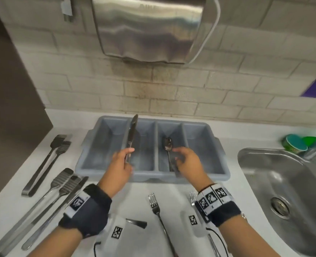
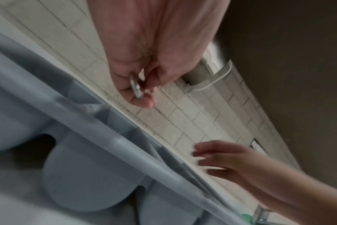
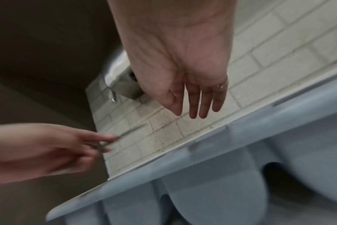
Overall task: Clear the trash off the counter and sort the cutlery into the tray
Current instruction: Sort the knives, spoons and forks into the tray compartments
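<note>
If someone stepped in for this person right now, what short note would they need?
Left hand: grips a knife above the grey tray's second slot from the left.
Right hand: open, empty, over the third slot.
Done: one spoon lies in the third slot.
Left: place the knife; two forks near the front edge and the long serving tools on the left counter remain unsorted. No trash is visible.
</note>
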